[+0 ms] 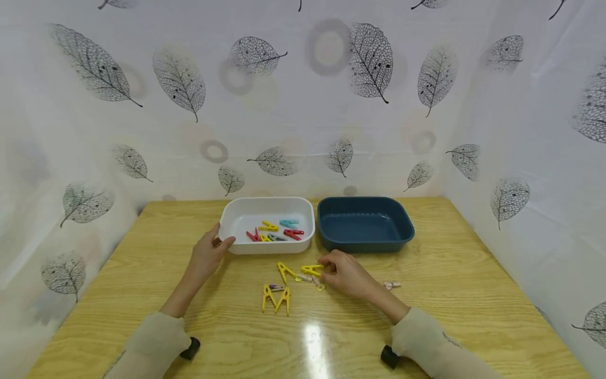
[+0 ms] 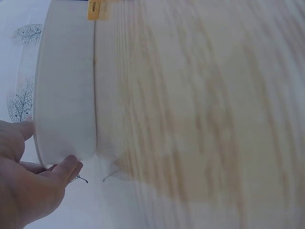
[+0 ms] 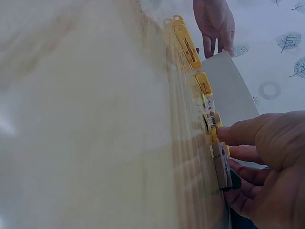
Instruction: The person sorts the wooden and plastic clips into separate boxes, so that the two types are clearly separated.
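Note:
My left hand (image 1: 206, 254) grips the front left corner of a white tray (image 1: 267, 247), thumb on the rim; the left wrist view shows this hand (image 2: 35, 183) at the tray's end wall. Several clothespins lie in the tray, among them a yellow one (image 1: 269, 227), a red one (image 1: 293, 233) and a light blue one (image 1: 289, 223). In front of the tray my right hand (image 1: 344, 273) pinches a yellow clothespin (image 1: 311, 270) low over the table. Beside it lie another yellow clothespin (image 1: 285, 271) and small wooden ones. Its far fingers are partly hidden.
A dark blue tray (image 1: 364, 246) stands right of the white one on the wooden table (image 1: 227, 326). Two yellow clothespins (image 1: 283, 302) lie nearer me with a purple-tipped wooden one (image 1: 276, 288). Another small clothespin (image 1: 391, 285) lies beyond my right wrist. Leaf-patterned cloth (image 1: 284, 121) hangs behind.

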`<state>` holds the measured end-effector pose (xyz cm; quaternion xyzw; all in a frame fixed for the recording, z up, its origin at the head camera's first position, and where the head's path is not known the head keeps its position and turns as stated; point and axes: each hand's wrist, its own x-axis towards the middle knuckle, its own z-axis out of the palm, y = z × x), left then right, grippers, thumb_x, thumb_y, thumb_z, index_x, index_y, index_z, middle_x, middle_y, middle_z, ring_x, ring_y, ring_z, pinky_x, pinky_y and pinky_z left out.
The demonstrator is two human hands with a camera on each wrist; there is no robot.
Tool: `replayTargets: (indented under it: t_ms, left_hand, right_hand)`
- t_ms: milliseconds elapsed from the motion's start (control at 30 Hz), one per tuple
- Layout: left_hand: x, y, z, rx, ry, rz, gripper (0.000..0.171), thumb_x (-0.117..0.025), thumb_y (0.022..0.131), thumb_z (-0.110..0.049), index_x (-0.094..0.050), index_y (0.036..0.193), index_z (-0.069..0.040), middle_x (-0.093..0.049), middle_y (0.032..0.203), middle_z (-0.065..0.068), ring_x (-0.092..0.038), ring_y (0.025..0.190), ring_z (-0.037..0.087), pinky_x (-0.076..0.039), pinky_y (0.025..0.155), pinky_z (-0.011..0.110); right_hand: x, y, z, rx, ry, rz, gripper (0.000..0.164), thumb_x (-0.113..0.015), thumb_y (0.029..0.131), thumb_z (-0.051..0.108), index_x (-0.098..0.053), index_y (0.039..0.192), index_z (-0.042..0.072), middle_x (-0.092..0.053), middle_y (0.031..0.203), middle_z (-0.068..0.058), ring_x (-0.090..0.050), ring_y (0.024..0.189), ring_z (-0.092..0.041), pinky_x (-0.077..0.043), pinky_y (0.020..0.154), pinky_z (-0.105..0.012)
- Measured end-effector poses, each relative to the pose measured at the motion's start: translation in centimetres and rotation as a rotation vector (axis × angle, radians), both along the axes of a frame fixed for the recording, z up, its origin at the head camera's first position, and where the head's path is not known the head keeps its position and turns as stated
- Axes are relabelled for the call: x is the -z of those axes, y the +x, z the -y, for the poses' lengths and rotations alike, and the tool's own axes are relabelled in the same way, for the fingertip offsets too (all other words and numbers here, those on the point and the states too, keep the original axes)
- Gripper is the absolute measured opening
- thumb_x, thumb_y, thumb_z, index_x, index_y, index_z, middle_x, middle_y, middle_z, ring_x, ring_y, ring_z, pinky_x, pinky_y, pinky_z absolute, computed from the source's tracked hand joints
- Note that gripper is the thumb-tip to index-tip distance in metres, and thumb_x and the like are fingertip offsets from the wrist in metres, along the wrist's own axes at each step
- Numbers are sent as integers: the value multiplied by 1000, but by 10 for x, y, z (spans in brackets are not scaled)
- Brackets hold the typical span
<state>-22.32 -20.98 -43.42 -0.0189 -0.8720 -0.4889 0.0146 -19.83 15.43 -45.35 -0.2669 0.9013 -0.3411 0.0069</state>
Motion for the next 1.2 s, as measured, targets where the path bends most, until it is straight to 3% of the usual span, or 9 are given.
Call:
replayTargets:
  t_ms: [567,1200]
  left_hand:
    - [2,-1,0,-4,-24,-6,72,-58,108,-20,-17,159,12,-25,160,37,-41,142,48,-44,111,49]
    - [2,-2,1,-4,-36,-10,72,-58,108,-21,-18,159,11,-26,160,36,-42,141,48,-44,111,49]
  right_hand:
    - [0,-2,3,-24,33,-2,27,-81,89,8,-75,114,-1,-63,94,-4,-56,81,-15,-50,69,-25]
    - [0,-5,-4,8,-18,-2,25,-77,92,7,-74,114,-2,-70,101,-7,-62,83,-11,-55,70,-22]
